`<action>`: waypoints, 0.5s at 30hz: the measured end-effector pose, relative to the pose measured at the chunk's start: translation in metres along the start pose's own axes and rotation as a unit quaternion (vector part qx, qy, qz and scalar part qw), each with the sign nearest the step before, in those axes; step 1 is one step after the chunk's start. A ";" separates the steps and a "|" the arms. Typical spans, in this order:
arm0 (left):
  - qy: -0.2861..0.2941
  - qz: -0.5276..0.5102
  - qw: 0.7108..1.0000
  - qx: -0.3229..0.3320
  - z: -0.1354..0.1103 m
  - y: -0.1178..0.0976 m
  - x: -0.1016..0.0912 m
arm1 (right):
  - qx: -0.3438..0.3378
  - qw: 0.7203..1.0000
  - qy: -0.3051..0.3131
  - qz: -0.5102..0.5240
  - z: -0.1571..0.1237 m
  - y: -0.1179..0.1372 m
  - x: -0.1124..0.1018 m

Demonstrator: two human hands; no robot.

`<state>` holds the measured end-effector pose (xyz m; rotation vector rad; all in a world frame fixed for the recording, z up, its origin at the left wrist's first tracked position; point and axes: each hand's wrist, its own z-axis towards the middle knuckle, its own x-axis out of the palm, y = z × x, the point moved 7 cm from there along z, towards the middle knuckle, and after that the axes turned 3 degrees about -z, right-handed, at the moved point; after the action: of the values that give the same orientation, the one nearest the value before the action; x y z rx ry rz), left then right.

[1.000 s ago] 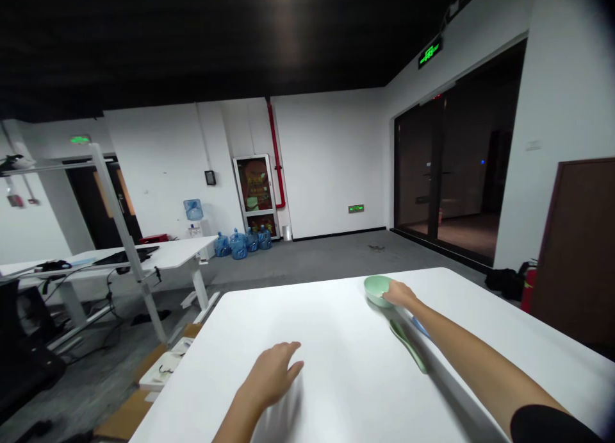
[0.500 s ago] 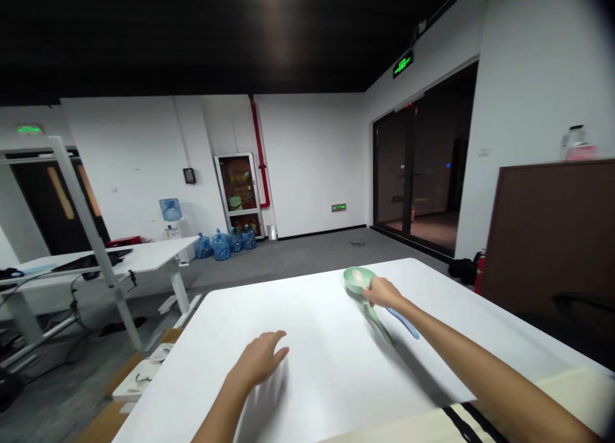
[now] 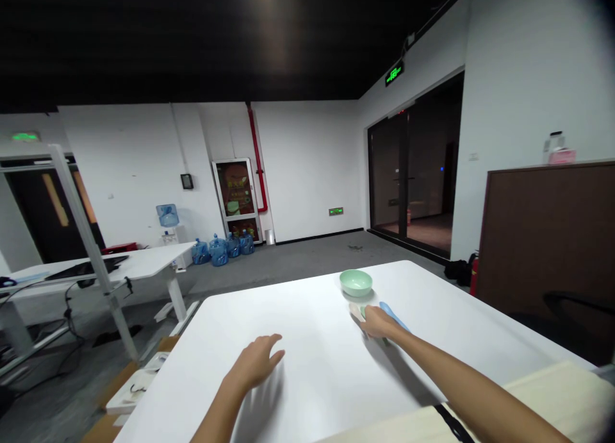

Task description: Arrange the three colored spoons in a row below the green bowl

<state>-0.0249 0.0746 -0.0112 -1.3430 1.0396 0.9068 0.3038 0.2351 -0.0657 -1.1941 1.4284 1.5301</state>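
My right hand (image 3: 378, 322) is closed around a pale pinkish spoon (image 3: 354, 311), low over the white table (image 3: 307, 366); the spoon's handle is hidden in my fingers. Partly covered by that hand lies a green spoon (image 3: 364, 309). Just to its right, a blue spoon (image 3: 393, 314) rests at a slant. Beyond the spoons stands a light green bowl (image 3: 356, 288), upright and apart from my hand. My left hand (image 3: 258, 361) hovers over the table's left half, fingers spread and holding nothing.
Behind the left edge is another white desk (image 3: 177, 252) with a metal post (image 3: 86, 225). White trays (image 3: 129, 392) and cardboard sit low beside my table. Blue water bottles (image 3: 219, 250) stand by the far wall. A brown cabinet (image 3: 548, 238) is at the right.
My right hand has drawn back toward me from the bowl, bringing the pale spoon out of it and down beside the green spoon. My left hand has barely moved.
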 end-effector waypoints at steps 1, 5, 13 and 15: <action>-0.001 -0.002 1.000 0.001 0.001 0.000 0.000 | -0.004 1.000 0.006 -0.007 0.001 -0.001 0.002; 0.004 0.000 1.000 0.001 0.002 0.003 0.003 | 0.003 0.999 0.026 -0.027 0.006 -0.007 0.009; 0.000 -0.002 1.000 0.002 0.003 0.004 0.002 | 0.004 0.999 0.041 -0.018 0.007 -0.009 0.013; -0.001 -0.006 1.000 0.003 0.002 0.002 0.001 | 0.006 0.999 0.047 -0.019 0.007 -0.010 0.015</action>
<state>-0.0267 0.0767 -0.0134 -1.3419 1.0317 0.8954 0.3077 0.2421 -0.0832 -1.2935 1.4659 1.4551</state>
